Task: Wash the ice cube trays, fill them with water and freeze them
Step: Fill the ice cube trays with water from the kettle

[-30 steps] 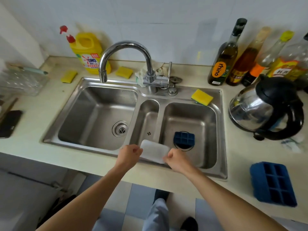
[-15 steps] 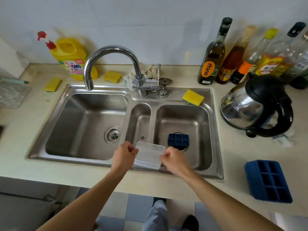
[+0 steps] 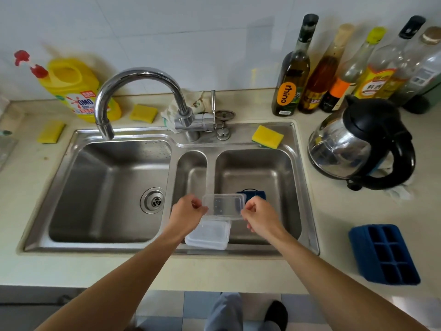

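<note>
- Left hand (image 3: 188, 215): fingers curled, pinching the left short edge of a clear plastic lid (image 3: 224, 206).
- Right hand (image 3: 261, 218): fingers curled, pinching the lid's right short edge. The lid is held roughly level in the air over the front of the sink (image 3: 114, 246).
- White plastic tray (image 3: 207, 236): at 6 o'clock of the lid and below it, not touching it, sitting against the sink's front rim.
- Small blue ice cube tray (image 3: 254, 195): on the floor of the right basin, at 1 o'clock of the lid, partly hidden behind it.
- Large blue ice cube tray (image 3: 384, 255): cells up on the countertop (image 3: 334, 223), at 4 o'clock of the sink, well apart from both hands.
- Faucet (image 3: 138, 91): spout ends over the left basin, at 11 o'clock of the lid.
- Yellow sponge (image 3: 267, 136): on the sink's back rim, at 1 o'clock.
- Electric kettle (image 3: 360, 144): on the countertop at 2 o'clock, near the sink's right rim.
</note>
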`<state>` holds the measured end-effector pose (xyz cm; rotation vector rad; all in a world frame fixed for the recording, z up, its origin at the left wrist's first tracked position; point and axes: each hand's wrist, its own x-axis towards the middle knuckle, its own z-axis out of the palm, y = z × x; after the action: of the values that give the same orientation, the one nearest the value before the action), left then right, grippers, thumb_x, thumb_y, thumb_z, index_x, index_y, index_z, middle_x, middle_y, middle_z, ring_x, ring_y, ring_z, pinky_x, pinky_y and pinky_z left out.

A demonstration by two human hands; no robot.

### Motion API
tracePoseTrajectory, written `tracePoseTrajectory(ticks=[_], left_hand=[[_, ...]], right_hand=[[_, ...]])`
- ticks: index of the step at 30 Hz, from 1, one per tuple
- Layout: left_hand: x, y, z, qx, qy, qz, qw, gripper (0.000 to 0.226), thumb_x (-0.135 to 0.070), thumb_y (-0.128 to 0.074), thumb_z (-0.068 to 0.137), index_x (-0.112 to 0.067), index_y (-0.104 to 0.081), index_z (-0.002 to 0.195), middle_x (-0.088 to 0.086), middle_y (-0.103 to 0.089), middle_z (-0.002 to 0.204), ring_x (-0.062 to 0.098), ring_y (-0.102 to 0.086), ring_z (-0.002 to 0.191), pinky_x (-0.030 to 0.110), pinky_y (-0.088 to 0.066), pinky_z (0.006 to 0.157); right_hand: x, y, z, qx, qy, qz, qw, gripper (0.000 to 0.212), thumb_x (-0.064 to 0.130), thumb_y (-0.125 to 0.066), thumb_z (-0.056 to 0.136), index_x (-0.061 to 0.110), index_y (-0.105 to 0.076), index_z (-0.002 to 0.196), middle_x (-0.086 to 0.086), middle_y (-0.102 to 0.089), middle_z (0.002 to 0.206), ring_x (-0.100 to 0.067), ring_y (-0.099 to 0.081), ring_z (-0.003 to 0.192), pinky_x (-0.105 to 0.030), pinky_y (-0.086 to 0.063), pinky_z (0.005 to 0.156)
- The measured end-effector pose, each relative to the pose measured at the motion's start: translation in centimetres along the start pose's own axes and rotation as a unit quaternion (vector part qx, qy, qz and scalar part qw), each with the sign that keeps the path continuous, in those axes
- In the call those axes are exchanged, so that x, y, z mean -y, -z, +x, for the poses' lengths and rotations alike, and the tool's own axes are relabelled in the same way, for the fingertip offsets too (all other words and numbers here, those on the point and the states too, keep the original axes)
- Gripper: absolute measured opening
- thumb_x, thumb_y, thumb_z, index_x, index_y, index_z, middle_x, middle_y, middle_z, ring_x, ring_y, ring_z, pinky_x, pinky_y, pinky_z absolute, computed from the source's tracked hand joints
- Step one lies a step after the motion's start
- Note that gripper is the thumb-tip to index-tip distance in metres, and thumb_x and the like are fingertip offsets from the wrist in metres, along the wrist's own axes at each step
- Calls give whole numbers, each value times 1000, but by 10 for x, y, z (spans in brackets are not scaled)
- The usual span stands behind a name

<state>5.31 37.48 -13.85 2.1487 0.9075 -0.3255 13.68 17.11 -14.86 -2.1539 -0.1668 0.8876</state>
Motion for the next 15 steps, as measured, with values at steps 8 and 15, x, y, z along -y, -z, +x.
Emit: tracePoseTrajectory(ticks=[8,15], left_hand=[[-54,-46,62,100,-53,27,993,13,-15,-60,99,-20,-61,87,5,-71,83,20,-73,73,32,-64,71],[-60,-102,111,166,16,101,981,14,-9,-69,93,-3,-68,106,12,-69,92,24,-71,79,36,-63,72]], right_hand=[[-35,35,51,-80,-39,-54,995,9,16,-61,100,18,-57,92,-3,-67,86,-17,-66,77,-31,-55,69],[-72,21,101,-124,-96,-88,984,5,15,-60,101,15,-55,98,0,-60,87,-11,-60,74,-24,-47,59]])
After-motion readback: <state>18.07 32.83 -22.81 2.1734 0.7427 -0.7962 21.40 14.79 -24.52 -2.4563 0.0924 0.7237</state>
